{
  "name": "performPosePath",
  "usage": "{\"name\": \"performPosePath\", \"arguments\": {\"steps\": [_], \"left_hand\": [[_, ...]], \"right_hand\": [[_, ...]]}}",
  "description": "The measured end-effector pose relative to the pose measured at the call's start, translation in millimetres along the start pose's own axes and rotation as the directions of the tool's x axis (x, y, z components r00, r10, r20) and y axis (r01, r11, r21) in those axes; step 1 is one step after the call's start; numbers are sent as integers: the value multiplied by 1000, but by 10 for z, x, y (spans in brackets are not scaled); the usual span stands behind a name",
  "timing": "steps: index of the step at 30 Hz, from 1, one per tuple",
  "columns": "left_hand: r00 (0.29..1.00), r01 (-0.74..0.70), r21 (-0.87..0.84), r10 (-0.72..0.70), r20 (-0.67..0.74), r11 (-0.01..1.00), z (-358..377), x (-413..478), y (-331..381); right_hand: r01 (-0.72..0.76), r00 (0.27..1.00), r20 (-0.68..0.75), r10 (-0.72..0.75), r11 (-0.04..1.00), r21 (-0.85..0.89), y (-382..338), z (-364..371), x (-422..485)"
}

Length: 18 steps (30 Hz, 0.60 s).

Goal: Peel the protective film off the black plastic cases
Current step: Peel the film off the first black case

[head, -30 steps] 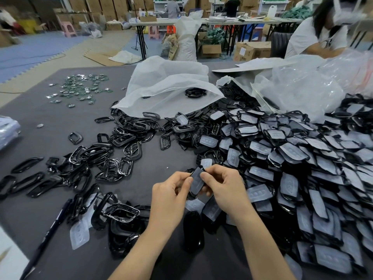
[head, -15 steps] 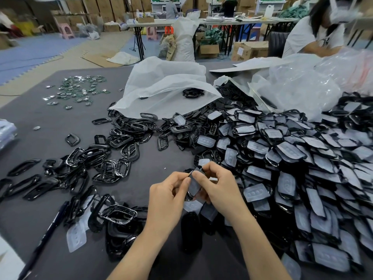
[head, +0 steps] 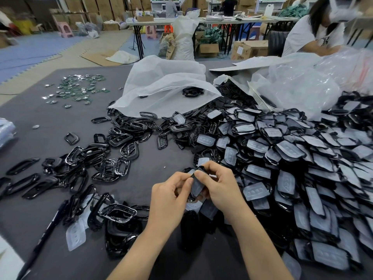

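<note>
On your left the desk carries bare black frames. Just right of them your left hand has its grip curled round the lower end of one black case, held between both hands with its long axis running up and away from you. Your right hand pinches the top end, thumb on the pale film, so the peel likely runs down that axis; the heap of filmed cases lies to the right.
</note>
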<state>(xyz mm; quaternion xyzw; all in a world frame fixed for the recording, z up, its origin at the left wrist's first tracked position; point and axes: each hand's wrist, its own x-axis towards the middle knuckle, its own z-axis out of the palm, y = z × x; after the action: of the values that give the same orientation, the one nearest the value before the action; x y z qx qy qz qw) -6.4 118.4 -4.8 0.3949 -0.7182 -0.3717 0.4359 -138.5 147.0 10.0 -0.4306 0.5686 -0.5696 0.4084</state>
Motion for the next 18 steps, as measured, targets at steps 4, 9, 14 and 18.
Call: {"name": "performPosePath", "arguments": {"steps": [4,9,14,18], "left_hand": [[1000,0,8,0,-15,1000,-3,4,-1],[1000,-11,28,11,-19,1000,-6,7,-5],[999,51,-16,-51,6,999,-10,5,20],[992,114,-74,-110,60,991,-17,3,-7]], "right_hand": [[-3,999,-34,5,998,62,16,24,-13],[24,997,-77,-21,999,38,14,45,-30],[94,993,-57,-102,986,-134,-15,37,-32],[120,992,-1,-123,966,-228,-20,15,-28]]}}
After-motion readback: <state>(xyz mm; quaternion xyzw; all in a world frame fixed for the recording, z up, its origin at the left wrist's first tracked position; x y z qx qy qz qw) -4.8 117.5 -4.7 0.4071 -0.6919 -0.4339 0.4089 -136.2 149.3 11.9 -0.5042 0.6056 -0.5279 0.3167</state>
